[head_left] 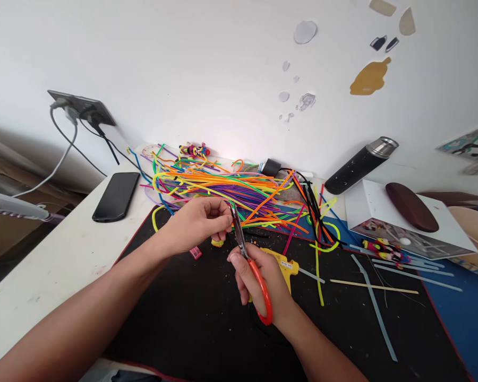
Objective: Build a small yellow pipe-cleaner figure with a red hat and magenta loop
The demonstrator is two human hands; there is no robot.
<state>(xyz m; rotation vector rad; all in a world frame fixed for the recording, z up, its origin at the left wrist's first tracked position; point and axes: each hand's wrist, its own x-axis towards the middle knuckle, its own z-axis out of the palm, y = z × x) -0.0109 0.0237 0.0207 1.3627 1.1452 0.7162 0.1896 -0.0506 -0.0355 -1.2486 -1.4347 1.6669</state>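
Observation:
My right hand grips a pair of scissors with orange handles, its blades pointing up and slightly left. Close to the blade tips, my left hand is closed in a pinch. What its fingers hold is too small to make out. Behind both hands lies a heap of colourful pipe cleaners. A yellow glue gun rests partly hidden behind my right hand. Below my left hand are a small yellow piece and a pink item on the black mat.
A phone lies at the left. Clear glue sticks, a wooden stick and a colourful figure lie at the right. A black thermos leans near a white box bearing a brown case.

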